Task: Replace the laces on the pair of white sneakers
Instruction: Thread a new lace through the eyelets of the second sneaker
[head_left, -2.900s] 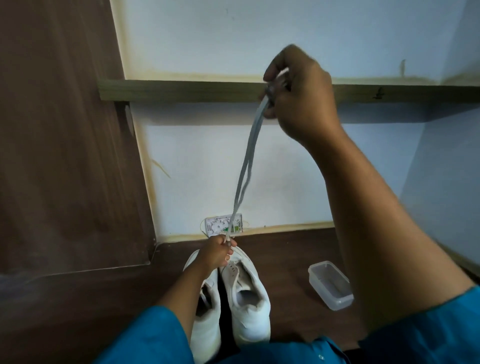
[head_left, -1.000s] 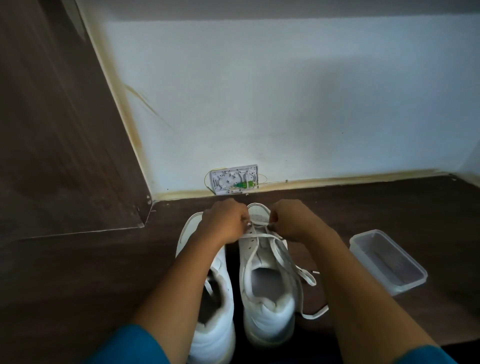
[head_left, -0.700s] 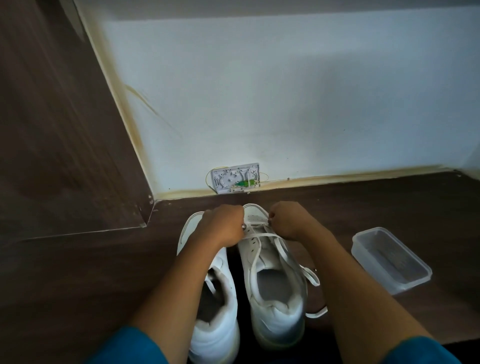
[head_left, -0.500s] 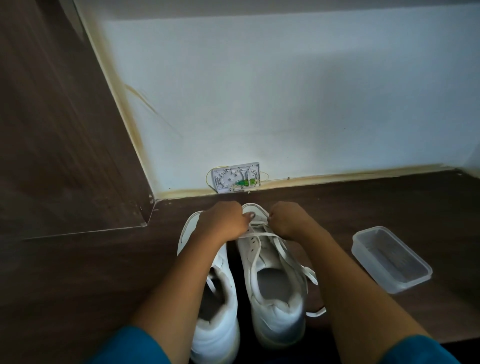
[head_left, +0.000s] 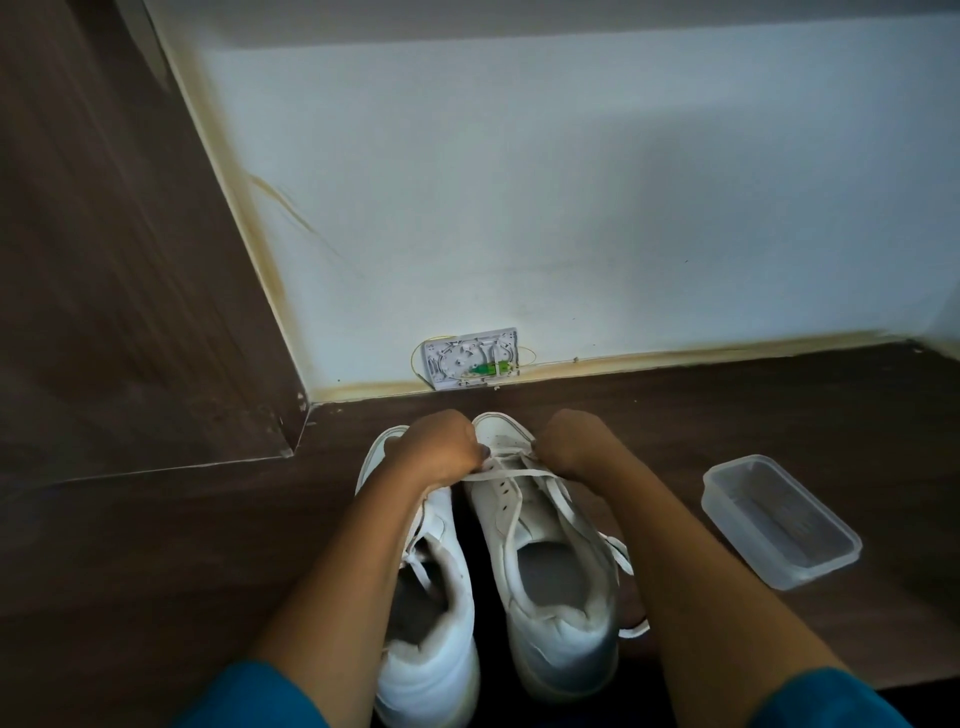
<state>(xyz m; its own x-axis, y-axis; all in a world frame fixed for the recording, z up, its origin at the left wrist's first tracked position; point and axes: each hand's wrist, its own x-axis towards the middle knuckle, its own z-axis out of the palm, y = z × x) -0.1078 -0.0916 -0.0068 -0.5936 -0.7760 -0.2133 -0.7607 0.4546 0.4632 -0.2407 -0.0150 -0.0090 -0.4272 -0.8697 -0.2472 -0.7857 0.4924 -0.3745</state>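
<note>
Two white sneakers stand side by side on the dark wooden floor, toes towards the wall. The right sneaker (head_left: 550, 561) carries a white lace (head_left: 563, 506) threaded through its lowest eyelets, with loose ends trailing down its right side onto the floor. My left hand (head_left: 439, 449) pinches the lace at the left eyelet row near the toe. My right hand (head_left: 576, 441) grips the lace on the opposite side. The left sneaker (head_left: 431, 613) lies partly under my left forearm, and a bit of lace shows at its opening.
A clear plastic container (head_left: 779, 525) sits on the floor to the right of the sneakers. An open wall socket plate (head_left: 470, 358) with wires is at the base of the white wall. A dark wooden panel (head_left: 114, 260) rises at the left.
My right hand came down from holding the lace high overhead to the toe of the right sneaker. Over the last second both hands stayed at the lower eyelets, shifting only slightly.
</note>
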